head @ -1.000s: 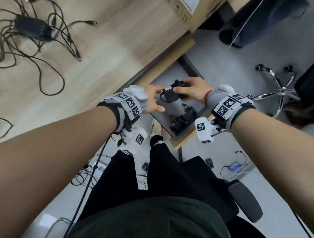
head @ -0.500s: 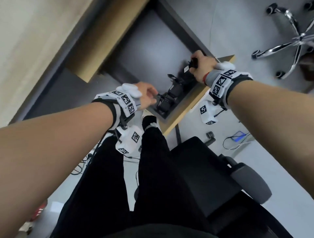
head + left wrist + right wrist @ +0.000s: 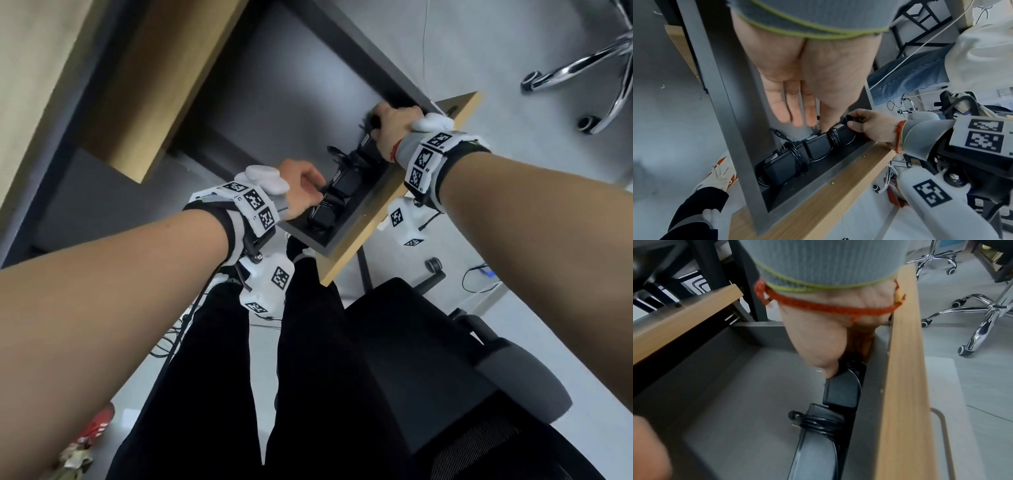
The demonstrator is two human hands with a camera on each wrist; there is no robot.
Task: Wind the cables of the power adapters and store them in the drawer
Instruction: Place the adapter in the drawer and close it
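the grey drawer (image 3: 373, 202) stands pulled out from under the wooden worktop (image 3: 51, 68), and three black power adapters lie in a row along the inside of the drawer's wooden front panel (image 3: 838, 183). the right hand (image 3: 394, 126) is at the far end of the drawer, its fingers (image 3: 854, 128) curled round the last adapter (image 3: 840, 392), which sits in the drawer's corner. the left hand (image 3: 301, 192) hangs over the middle adapter (image 3: 818, 147) with its fingers (image 3: 781, 105) straight and loose, gripping nothing; one fingertip touches the wound cable (image 3: 833, 138) there. the nearest adapter (image 3: 783, 167) lies by the drawer's near wall, its cable wrapped round it. a black chair (image 3: 428, 359) stands just outside the drawer's front panel.
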